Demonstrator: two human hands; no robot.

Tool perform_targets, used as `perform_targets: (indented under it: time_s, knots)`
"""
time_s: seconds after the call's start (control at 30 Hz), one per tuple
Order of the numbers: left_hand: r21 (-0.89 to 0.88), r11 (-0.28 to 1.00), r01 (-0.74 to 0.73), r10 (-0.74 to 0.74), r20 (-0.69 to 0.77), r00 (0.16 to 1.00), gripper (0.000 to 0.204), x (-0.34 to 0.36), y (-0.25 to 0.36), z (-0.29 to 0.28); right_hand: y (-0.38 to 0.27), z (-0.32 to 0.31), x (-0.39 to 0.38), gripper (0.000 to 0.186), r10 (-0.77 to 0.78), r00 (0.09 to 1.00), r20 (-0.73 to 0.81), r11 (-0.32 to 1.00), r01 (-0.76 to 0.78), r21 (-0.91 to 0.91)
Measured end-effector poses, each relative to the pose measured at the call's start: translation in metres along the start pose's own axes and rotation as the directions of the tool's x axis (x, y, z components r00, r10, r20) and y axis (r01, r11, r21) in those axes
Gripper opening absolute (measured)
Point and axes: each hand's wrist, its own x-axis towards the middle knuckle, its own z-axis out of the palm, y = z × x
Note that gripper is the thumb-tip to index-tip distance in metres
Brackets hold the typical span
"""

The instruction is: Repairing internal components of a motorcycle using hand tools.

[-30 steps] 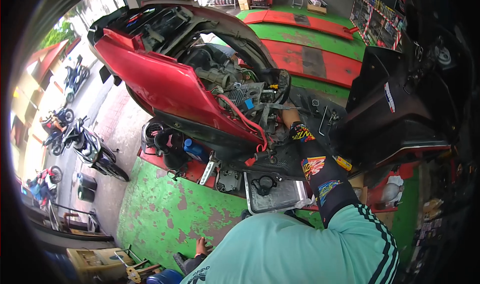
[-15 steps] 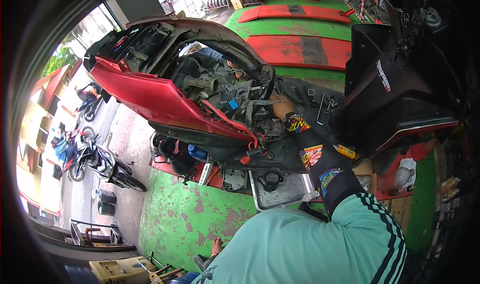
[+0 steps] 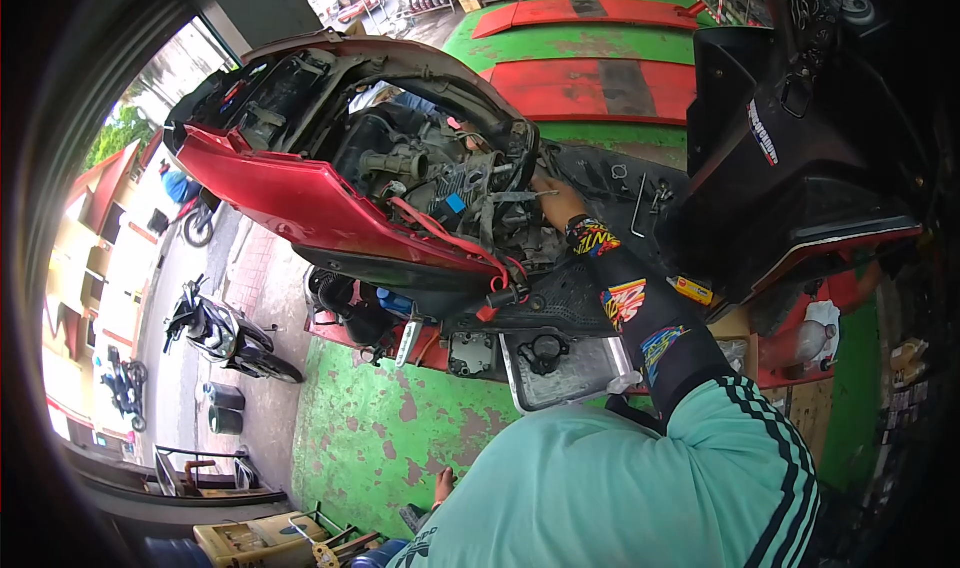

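Containers: we recorded a shallow rectangular metal tray (image 3: 595, 360) beside the scooter (image 3: 285, 193), with a black ring-shaped part (image 3: 545, 353) inside. A blue bottle (image 3: 394, 302) showed partly from under the scooter's side. A yellow box (image 3: 690, 290) lay at the edge of the black, textured footboard (image 3: 570, 306); a cardboard box (image 3: 739, 325) sat near it, lower down. Two dark buckets (image 3: 225, 409) stood out on the pavement.

Hands: the person's right hand (image 3: 557, 204) was at the exposed engine (image 3: 478, 181), beside a flat metal strip (image 3: 520, 197). Its fingers appeared bent, but the tips were hidden; we could not tell whether they pinched anything. We could not make out the left hand for certain, nor its state.

Materials: the engine sat in the scooter's open frame, its metal dull and finned, a blue rectangular piece (image 3: 456, 203) against it. A red hose (image 3: 440, 231) curved past the glossy red panel (image 3: 305, 208). We noted an L-shaped metal tool (image 3: 638, 208) on the footboard and flaking green paint on the floor (image 3: 345, 408).
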Motion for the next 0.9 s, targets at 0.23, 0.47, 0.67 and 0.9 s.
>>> perform_targets:
  time_s: [0.23,0.47,0.67,0.9]
  knots:
    - [0.122,0.992,0.007,-0.013,0.047,0.999,0.057,0.005,0.004,0.000,0.004,0.003,0.026,0.055,0.156,0.970,0.188,0.971,-0.116,-0.210]
    - [0.024,1.000,-0.002,0.000,0.064,0.998,0.057,0.011,-0.005,0.005,0.003,-0.012,0.005,0.040,-0.080,0.969,0.232,0.938,0.152,-0.313]
    - [0.066,0.998,-0.024,0.019,0.083,0.996,0.054,0.008,-0.016,0.001,0.011,-0.016,0.016,0.031,-0.370,0.898,0.237,0.843,0.432,-0.322]
    - [-0.133,0.971,0.197,-0.191,0.058,0.980,0.059,0.007,-0.033,-0.004,0.011,-0.003,0.029,0.043,-0.117,0.928,0.354,0.981,0.163,-0.106]
